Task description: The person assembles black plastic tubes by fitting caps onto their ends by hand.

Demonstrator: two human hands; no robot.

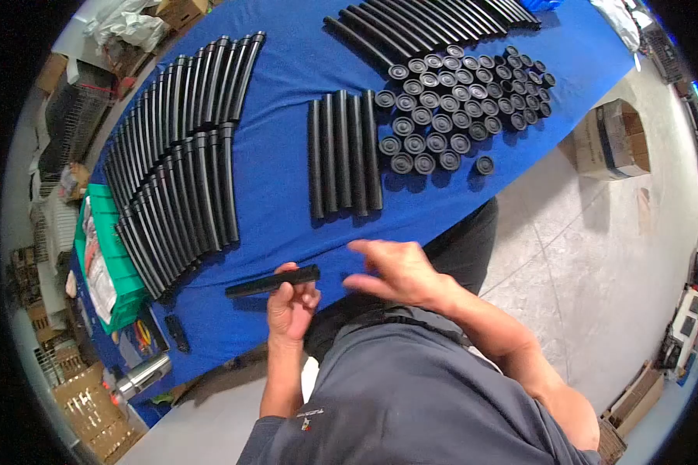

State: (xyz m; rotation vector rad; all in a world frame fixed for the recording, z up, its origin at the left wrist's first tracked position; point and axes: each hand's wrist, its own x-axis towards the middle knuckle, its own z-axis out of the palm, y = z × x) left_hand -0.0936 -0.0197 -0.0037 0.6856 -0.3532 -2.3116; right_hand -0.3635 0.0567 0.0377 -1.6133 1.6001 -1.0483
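My left hand is closed around a short black tube, which lies roughly crosswise over the near edge of the blue table, its right end slightly raised. Thumb in front, fingers behind it. To the right, my right hand is empty, its index finger and thumb held apart and pointing toward the tube's right end without touching it. Beyond both hands, several plain black tubes lie side by side. Many round black caps with ringed faces stand in a cluster to the right of these.
Two rows of black tubes with wider collar ends fill the table's left side; more tubes lie at the far edge. A green crate, a metal cylinder and a dark small tool are at left. A cardboard box stands on the floor.
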